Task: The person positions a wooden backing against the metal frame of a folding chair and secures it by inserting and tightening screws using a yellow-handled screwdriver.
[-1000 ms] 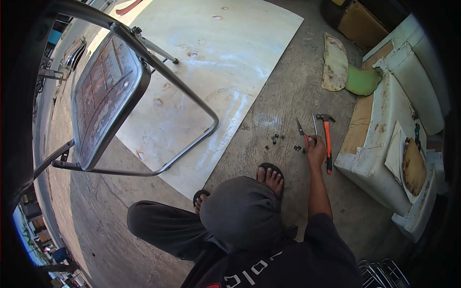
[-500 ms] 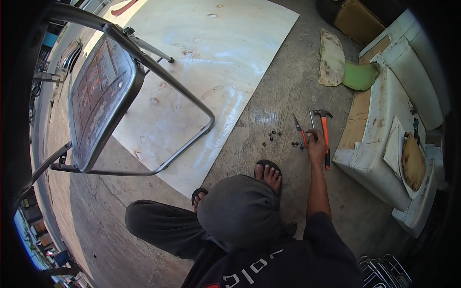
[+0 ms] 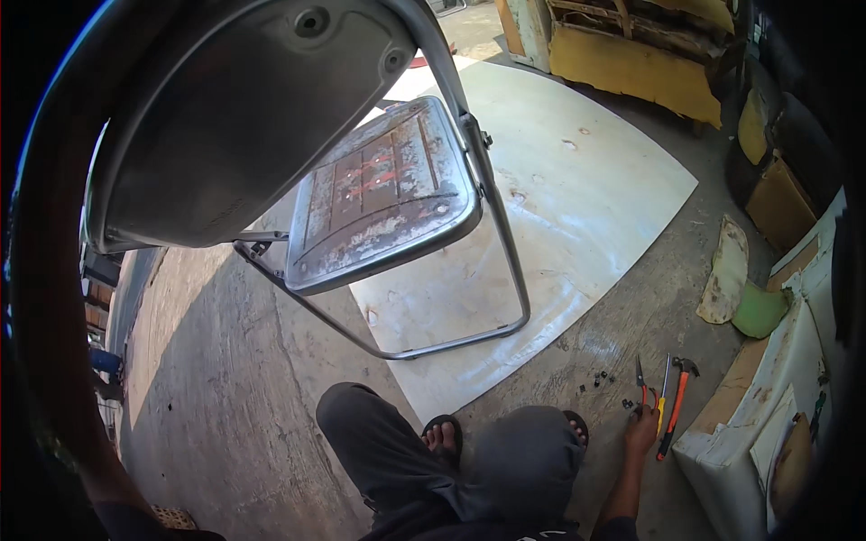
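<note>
My right hand point(image 3: 641, 431) is low over the concrete, its fingers curled at the red handles of a pair of slim, pointed pliers point(image 3: 644, 386). Right beside it lies a screwdriver point(image 3: 662, 410) with a yellow handle, then a claw hammer point(image 3: 678, 410) with an orange and black handle. Several small dark pieces point(image 3: 596, 380) are scattered left of the pliers. My left arm point(image 3: 113, 478) rises along the dark left edge, close to a metal folding chair point(image 3: 388, 194) with a worn, rusty seat; its fingers cannot be made out. The chair's backrest point(image 3: 244, 135) looms near the camera.
A pale plywood sheet point(image 3: 577, 207) lies on the ground, under part of the chair frame. At the right stands a torn white upholstered seat point(image 3: 722, 464), with a green piece point(image 3: 760, 311) and a stained pad point(image 3: 724, 270) beside it. Yellow-panelled furniture point(image 3: 631, 72) is at the back.
My right hand has shifted from the screwdriver to the pliers' handles, and the yellow screwdriver handle now shows. The view has swung left and up, bringing the chair's backrest in.
</note>
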Demonstrator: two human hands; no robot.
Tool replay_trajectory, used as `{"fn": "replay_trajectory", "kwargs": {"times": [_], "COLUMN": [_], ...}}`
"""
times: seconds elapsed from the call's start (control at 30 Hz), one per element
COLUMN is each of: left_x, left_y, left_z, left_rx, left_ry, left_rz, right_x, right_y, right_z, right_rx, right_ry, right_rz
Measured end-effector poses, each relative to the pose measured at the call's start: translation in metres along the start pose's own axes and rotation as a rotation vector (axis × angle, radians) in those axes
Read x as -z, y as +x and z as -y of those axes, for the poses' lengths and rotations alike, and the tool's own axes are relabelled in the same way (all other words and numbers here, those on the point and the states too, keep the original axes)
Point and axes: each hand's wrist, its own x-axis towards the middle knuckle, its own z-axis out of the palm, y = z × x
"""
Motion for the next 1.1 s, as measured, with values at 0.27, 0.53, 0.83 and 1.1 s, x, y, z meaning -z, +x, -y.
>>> {"fn": "replay_trajectory", "kwargs": {"times": [0.27,0.53,0.83,1.1], "left_x": [0.012,-0.002,-0.009,-0.015], "left_y": [-0.035,0.018,-0.020,0.002], "left_z": [-0.013,-0.010,-0.037,0.036], "left_rx": [0.317,0.053,0.363,0.244], "left_ry": [-0.100,-0.152,-0.174,-0.432], "left_rz": [0.111,0.235,0.145,-0.112], "right_x": [-0.039,-0.021,0.173,0.345], "right_y": [0.014,0.036,0.091,0.135], "right_z": [0.003,-0.031,0.367,0.592], "right_rx": [0.094,-0.013,0.475,1.404], "right_ry": [-0.066,0.091,1.210,1.067], "right_rz": [0.043,-0.219,0.127,0.478]}}
